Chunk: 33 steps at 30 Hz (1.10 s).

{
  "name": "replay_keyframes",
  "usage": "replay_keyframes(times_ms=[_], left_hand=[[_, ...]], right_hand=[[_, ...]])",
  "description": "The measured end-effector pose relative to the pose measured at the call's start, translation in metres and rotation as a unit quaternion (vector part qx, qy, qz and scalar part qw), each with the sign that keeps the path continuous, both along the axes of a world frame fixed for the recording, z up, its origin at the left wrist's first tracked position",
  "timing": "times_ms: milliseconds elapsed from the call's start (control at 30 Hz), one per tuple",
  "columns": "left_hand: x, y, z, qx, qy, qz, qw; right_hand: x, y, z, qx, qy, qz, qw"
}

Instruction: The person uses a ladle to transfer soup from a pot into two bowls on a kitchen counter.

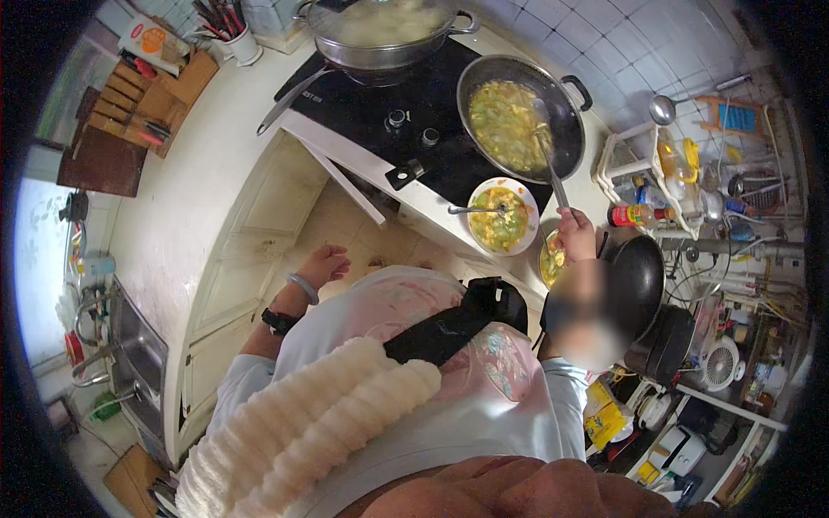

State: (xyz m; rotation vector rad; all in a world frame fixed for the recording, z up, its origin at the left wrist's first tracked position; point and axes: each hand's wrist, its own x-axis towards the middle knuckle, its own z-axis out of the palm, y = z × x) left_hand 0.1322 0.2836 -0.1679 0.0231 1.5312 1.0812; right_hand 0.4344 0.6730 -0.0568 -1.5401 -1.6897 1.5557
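My right hand [575,232] grips the metal handle of a cooking utensil [556,178], whose head dips into a dark wok [568,139]. Soup with yellow egg-like pieces and pale green chunks [508,123] fills the wok's lower side. Just in front of the wok stands a white bowl [475,238] of similar soup, a spoon [463,210] resting in it. Partly hidden behind my right hand is a second bowl of soup [550,262]. My left hand [327,265] hangs beside my body with loosely curled fingers, holding nothing.
A wide steel pan [369,50] under a glass lid stands on the black hob [363,116]. Its long handle overhangs the counter edge. A frying pan [638,285] and a sauce bottle [638,215] are at the right. To the left are a knife block [152,107] and a sink [139,349].
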Motion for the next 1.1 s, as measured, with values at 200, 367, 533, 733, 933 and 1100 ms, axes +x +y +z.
replay_keyframes(times_ms=[200, 367, 533, 733, 933, 1100], left_hand=[[0.005, -0.013, 0.021, 0.046, 0.031, 0.013, 0.998], [0.005, -0.015, 0.023, 0.026, 0.004, 0.033, 0.999], [0.004, -0.015, 0.018, 0.029, 0.012, 0.016, 0.999], [-0.002, -0.006, 0.01, 0.026, 0.012, -0.003, 1.0], [-0.01, 0.004, -0.006, 0.052, -0.014, -0.016, 0.998], [-0.018, 0.015, -0.037, 0.06, -0.063, -0.035, 0.996]], right_hand=[[-0.054, -0.036, 0.032, -0.048, 0.118, -0.036, 0.991], [-0.062, -0.044, 0.028, -0.076, 0.218, -0.003, 0.973], [-0.048, -0.049, 0.014, -0.011, 0.307, 0.074, 0.949], [-0.026, -0.077, 0.074, 0.279, -0.016, 0.182, 0.943], [0.029, -0.086, 0.064, -0.023, 0.119, -0.028, 0.992], [0.074, -0.127, 0.088, 0.015, 0.042, -0.071, 0.996]])
